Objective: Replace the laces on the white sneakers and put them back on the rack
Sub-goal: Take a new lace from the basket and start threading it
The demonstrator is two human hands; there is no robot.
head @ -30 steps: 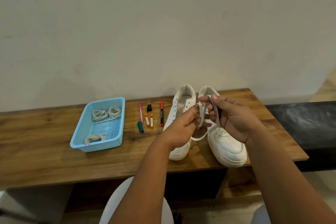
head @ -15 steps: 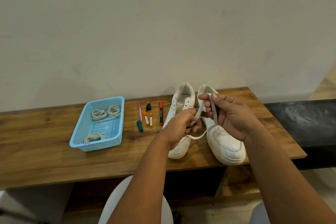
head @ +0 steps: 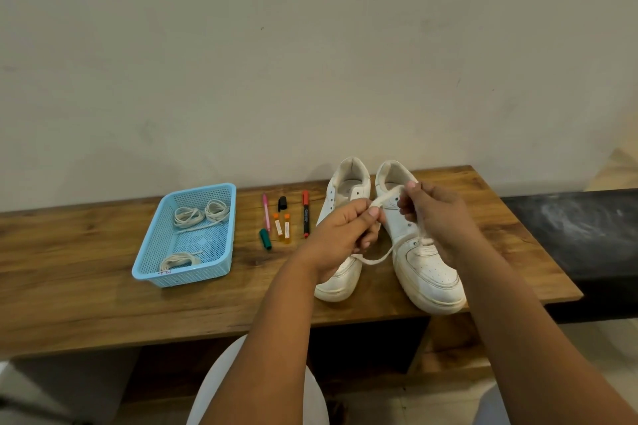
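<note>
Two white sneakers stand side by side on the wooden bench (head: 86, 290), toes toward me: the left sneaker (head: 340, 281) and the right sneaker (head: 431, 272). A white lace (head: 379, 257) runs through the lowest eyelets of the right sneaker and loops toward the left. My left hand (head: 341, 238) pinches one stretch of the lace above the left sneaker. My right hand (head: 436, 214) pinches the other stretch over the right sneaker's tongue. Both hands hide the sneakers' middle parts.
A light blue plastic basket (head: 152, 252) with three coiled white laces sits on the bench's left half. Between basket and sneakers lie a pink pen (head: 266, 212), a red marker (head: 305, 214), a black cap (head: 282, 203), a green cap (head: 265, 239) and two small orange tubes (head: 282, 228). A wall rises behind.
Both hands have shifted slightly lower and drawn the lace between them; the lace now stretches from my left thumb up to my right fingers, and the hanging loop lies lower.
</note>
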